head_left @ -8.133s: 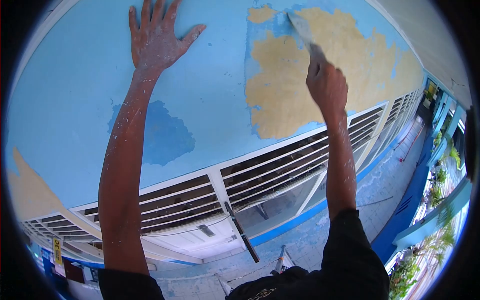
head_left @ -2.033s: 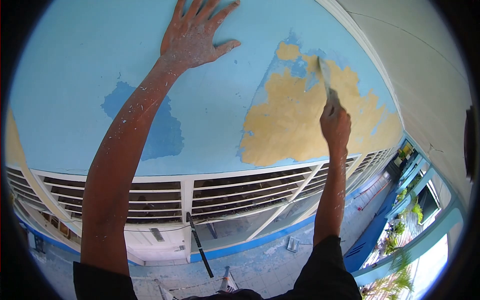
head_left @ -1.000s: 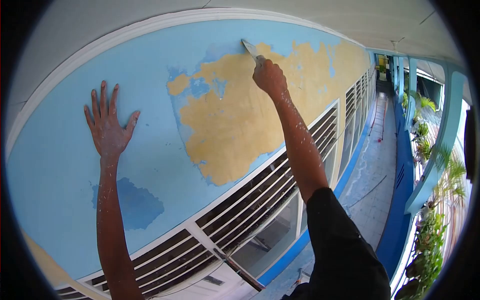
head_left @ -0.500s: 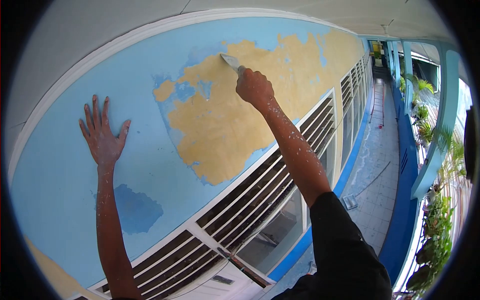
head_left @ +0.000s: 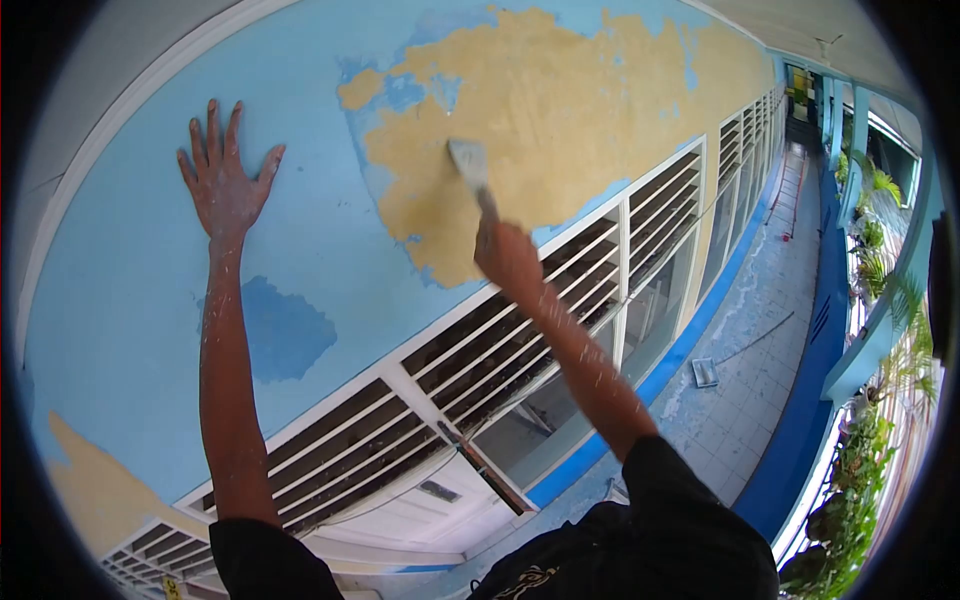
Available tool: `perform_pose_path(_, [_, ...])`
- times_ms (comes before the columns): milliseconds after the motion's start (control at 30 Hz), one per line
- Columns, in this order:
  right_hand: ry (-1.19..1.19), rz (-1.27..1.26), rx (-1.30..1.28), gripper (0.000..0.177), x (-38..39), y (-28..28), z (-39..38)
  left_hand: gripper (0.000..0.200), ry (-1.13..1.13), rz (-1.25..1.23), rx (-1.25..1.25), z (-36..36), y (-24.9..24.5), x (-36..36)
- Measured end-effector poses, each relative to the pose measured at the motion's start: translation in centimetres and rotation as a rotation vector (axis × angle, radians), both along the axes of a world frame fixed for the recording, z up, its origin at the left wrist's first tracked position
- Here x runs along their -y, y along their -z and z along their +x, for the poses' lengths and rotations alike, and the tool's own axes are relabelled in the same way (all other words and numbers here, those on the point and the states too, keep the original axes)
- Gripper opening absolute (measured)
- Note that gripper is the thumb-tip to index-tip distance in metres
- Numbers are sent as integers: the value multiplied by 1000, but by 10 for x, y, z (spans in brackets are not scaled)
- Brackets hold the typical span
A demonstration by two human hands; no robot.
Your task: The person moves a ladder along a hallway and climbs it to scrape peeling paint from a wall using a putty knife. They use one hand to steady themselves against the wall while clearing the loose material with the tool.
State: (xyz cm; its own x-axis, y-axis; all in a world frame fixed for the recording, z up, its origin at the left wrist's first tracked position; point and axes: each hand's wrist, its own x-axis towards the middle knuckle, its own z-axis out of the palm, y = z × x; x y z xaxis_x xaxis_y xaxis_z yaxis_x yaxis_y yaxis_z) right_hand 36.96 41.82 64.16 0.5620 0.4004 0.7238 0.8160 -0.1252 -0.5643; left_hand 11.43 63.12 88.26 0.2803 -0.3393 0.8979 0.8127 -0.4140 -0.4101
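Note:
My right hand [head_left: 512, 258] is wrapped round the handle of a paint scraper [head_left: 468, 165]. The scraper's broad metal blade points up and left over a tan bare patch [head_left: 560, 110] in the wall's paint. To the left, my left hand [head_left: 225, 188] lies flat against the light blue wall [head_left: 310, 210], fingers spread and holding nothing. A darker blue patch [head_left: 285, 335] shows on the wall beside my left forearm. Ragged paint edges border the tan area. Small pale flecks of paint dot my right forearm.
Louvred windows [head_left: 530, 350] with white frames run along the wall below the patch. A tiled walkway [head_left: 740, 400] stretches off to the right, with a small tray [head_left: 705, 372] and a reddish ladder [head_left: 788, 190] on it. Plants [head_left: 855, 480] line the far right side.
My right hand and the scraper have come down from the upper edge of the tan patch to its lower middle. My view has tilted downward; the left hand stays flat on the wall.

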Motion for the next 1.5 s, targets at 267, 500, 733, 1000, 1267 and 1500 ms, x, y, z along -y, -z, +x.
perform_pose_path(267, [-48, 7, 43, 69, -9, 53, -79, 81, -29, -56, -36, -4, 32, 3])
perform_pose_path(500, [-70, -21, 127, 65, -5, 104, -90, 83, -129, -232, -62, -15, 81, 16])
perform_pose_path(733, [-63, 11, 98, 52, -9, 55, -84, 86, -26, -227, -110, -19, 109, 8])
perform_pose_path(1000, [-69, -61, 177, 57, 4, 131, -97, 88, -153, -312, -155, -42, 113, 16])
perform_pose_path(1267, [-77, 24, 199, 48, -10, 104, -98, 88, -96, -322, -175, -46, 117, 9])
perform_pose_path(1500, [-54, -50, 229, 48, 5, 48, -95, 89, -90, -341, -166, -45, 117, 9])
